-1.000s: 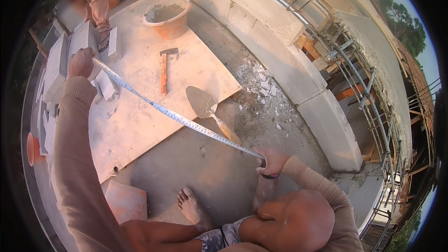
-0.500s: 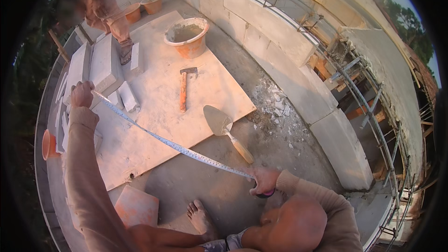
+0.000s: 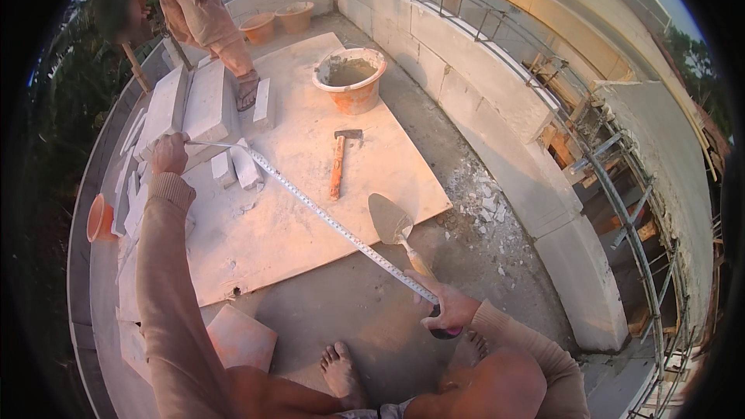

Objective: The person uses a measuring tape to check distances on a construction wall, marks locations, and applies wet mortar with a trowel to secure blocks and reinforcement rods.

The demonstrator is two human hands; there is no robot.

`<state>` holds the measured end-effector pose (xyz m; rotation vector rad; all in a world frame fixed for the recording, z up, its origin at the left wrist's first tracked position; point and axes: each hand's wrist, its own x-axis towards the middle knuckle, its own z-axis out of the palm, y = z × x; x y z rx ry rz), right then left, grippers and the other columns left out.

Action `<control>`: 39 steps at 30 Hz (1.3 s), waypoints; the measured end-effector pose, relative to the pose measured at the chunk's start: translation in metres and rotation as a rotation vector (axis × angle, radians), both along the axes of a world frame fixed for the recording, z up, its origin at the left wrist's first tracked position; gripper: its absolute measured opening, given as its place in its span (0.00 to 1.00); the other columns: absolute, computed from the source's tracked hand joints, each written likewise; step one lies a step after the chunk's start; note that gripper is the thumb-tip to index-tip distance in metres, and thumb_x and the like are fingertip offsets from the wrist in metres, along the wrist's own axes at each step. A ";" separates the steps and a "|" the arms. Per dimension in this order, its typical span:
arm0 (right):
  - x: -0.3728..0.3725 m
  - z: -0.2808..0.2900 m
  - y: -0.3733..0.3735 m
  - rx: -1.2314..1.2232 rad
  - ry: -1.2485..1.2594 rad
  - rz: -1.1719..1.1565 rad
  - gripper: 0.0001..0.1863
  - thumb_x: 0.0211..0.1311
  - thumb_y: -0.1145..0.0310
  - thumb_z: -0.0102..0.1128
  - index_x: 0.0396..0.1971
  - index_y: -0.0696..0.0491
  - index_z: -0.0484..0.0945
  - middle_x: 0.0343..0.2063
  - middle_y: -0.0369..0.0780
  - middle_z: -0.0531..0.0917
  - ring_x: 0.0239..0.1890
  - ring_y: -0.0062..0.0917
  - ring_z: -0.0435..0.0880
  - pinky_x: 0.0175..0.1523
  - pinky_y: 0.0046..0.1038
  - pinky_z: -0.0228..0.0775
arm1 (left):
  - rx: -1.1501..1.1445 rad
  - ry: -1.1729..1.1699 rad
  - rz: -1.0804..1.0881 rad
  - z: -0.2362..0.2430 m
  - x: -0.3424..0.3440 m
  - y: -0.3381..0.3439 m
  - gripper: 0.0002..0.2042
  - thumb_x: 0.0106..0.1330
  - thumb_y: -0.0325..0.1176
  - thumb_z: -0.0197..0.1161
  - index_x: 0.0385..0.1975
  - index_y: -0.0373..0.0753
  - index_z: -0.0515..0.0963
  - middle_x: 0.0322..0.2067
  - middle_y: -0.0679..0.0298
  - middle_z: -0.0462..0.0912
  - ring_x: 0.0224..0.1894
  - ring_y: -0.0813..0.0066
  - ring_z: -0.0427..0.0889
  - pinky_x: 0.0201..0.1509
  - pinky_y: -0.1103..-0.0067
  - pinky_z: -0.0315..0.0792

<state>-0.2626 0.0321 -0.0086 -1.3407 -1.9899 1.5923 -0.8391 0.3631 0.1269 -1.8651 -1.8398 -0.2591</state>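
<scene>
White and thin, the strip of the tape measure runs on a slant across my view, from 9 o'clock down to 5 o'clock. Through the head camera I see the left hand at 9 o'clock, its grip closed tight on the far end of the strip. The right hand is at 5 o'clock, and its grip is wrapped around the dark case. Both sleeves are tan. The strip hangs over a big pale board that lies on the grey floor. Near the middle, on the board, I see a hammer with an orange handle, its head toward 12 o'clock. Just past it, toward 5 o'clock, a trowel lies over the board's edge. Its wood handle points down at the right hand, and I cannot tell if they touch. An orange bucket with grey stuff in it stands on the board at 12 o'clock. At 10 o'clock there are big pale blocks, with another person's foot close by. White broken bits lie on the floor at 3 o'clock, beside a low block wall. A flat, pinkish slab sits at 7 o'clock, near a bare foot at 6 o'clock.
</scene>
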 end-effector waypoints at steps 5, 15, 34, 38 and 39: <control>-0.017 0.041 0.032 -0.020 -0.029 0.077 0.58 0.48 0.66 0.77 0.79 0.49 0.53 0.43 0.38 0.78 0.42 0.26 0.79 0.54 0.29 0.74 | 0.212 -0.329 0.022 0.026 0.012 -0.003 0.22 0.66 0.25 0.56 0.61 0.41 0.77 0.50 0.43 0.85 0.53 0.41 0.84 0.61 0.58 0.76; -0.115 0.055 0.099 -0.459 0.655 0.000 0.32 0.66 0.66 0.67 0.65 0.63 0.67 0.29 0.36 0.78 0.25 0.18 0.81 0.31 0.19 0.77 | -0.136 -1.618 0.078 0.019 0.082 0.012 0.25 0.73 0.38 0.62 0.60 0.24 0.69 0.57 0.48 0.77 0.50 0.50 0.87 0.50 0.62 0.83; -0.246 0.243 0.257 0.127 0.521 -0.280 0.14 0.57 0.63 0.65 0.34 0.60 0.81 0.28 0.44 0.83 0.24 0.25 0.83 0.29 0.26 0.76 | -0.123 -1.843 -0.447 0.080 0.136 -0.017 0.31 0.80 0.42 0.50 0.77 0.31 0.54 0.70 0.53 0.68 0.60 0.54 0.81 0.61 0.63 0.76; -0.270 0.273 0.322 0.239 0.537 -0.443 0.13 0.57 0.64 0.62 0.30 0.60 0.82 0.27 0.42 0.82 0.25 0.25 0.78 0.34 0.28 0.71 | -0.287 -1.860 -0.482 0.085 0.145 -0.035 0.31 0.78 0.56 0.51 0.65 0.34 0.69 0.54 0.50 0.81 0.54 0.59 0.85 0.54 0.64 0.78; -0.284 0.278 0.341 0.261 0.591 -0.534 0.11 0.57 0.64 0.60 0.29 0.58 0.82 0.27 0.41 0.82 0.26 0.24 0.79 0.33 0.27 0.71 | -0.357 -1.962 -0.538 0.086 0.151 -0.039 0.33 0.77 0.61 0.50 0.64 0.35 0.69 0.53 0.52 0.81 0.54 0.60 0.84 0.56 0.63 0.76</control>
